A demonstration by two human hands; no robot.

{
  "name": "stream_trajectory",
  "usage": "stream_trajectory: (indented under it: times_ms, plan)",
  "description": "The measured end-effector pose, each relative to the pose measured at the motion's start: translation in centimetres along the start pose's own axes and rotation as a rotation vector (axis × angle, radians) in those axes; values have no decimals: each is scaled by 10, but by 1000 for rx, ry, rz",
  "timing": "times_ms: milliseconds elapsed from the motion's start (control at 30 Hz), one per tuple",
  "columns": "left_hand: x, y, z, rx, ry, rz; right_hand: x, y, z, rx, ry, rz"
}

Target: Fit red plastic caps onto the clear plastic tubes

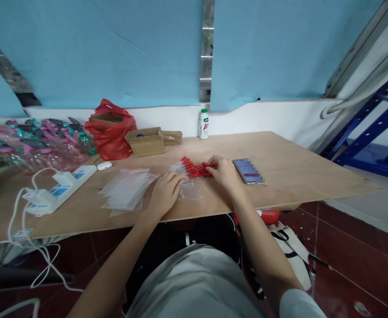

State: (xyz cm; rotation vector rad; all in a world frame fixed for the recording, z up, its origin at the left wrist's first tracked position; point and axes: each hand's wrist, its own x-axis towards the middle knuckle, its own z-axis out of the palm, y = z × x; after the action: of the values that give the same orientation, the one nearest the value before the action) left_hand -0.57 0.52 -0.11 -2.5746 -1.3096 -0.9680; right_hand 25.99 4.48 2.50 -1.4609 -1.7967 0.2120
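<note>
Head camera view: matte blue sheeting (114, 57) hung behind a smooth, wood-grained tabletop (300, 168), where a crinkled red plastic bag (114, 145) stood beside an open-topped cardboard box (148, 148). Flat, milky plastic bags (126, 190) lay fanned in a loose stack. A person's left hand (167, 187) and right hand (225, 174) were apart, fingers bent, on either side of slim, red-ended sticks (192, 168) heaped on the table between them; whether either hand gripped one could not be told. A slab-like phone (247, 170) lay near the right hand. Clear, thin rods (190, 191) lay side by side just in front of the heap.
</note>
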Motion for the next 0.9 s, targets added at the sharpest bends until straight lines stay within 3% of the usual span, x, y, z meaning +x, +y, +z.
stream_trajectory:
  times_ms: [333, 633, 733, 900]
  plan:
    - [-1, -8, 8, 48, -65, 18, 2, 9, -2, -239, -39, 11]
    - [2, -3, 5, -31, 10, -119, 2, 12, 7, -316, -64, 22]
    - [1, -3, 5, -12, 6, -117, 3, 9, 6, -310, -50, -25]
    - [1, -2, 2, 21, 5, -100, 3, 3, 6, -197, -90, -244]
